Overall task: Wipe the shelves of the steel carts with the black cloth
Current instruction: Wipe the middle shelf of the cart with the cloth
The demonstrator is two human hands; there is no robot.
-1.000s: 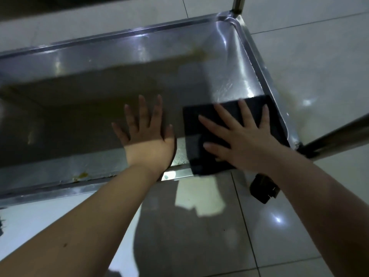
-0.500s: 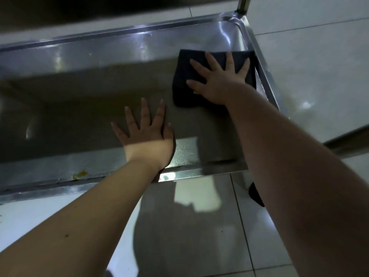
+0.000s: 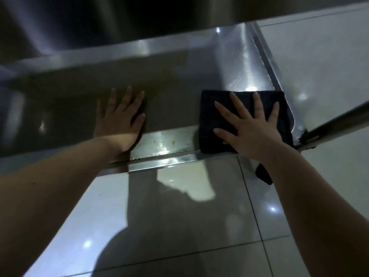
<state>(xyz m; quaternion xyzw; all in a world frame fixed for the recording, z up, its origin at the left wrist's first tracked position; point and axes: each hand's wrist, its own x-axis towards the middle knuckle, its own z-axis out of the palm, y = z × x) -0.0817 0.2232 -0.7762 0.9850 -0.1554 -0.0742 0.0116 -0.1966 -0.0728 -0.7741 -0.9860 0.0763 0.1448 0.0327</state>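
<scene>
Black cloth [image 3: 207, 116]: folded to a rough rectangle and lying flat in the near right corner of the steel shelf [image 3: 179, 100]. Its near edge sits against the shelf's front lip [image 3: 169, 159], and its right edge is beside the rounded corner.
Right hand [image 3: 253, 132]: laid flat on top of the cloth with fingers straight and spread wide (pressing, not gripping). Cloth shows past the fingertips and on both sides of the hand.
Left hand [image 3: 119, 120]: flat on bare steel with fingers straight and fairly close together. It is well to the left of the cloth and not touching it, with the heel of the hand near the front lip.
Shelf: a shallow steel tray with a raised rim, mostly in shadow, with bright streaks at the right end beyond the cloth.
Yellowish speck [image 3: 174, 142]: on the inside of the front lip, between the two hands.
Cart post [image 3: 339, 122]: a steel tube running from the near right corner toward the right edge of the view.
Caster [image 3: 263, 174]: dark, below that corner, partly hidden by the right forearm.
Floor [image 3: 179, 216]: glossy pale tiles crossed by shadows.
</scene>
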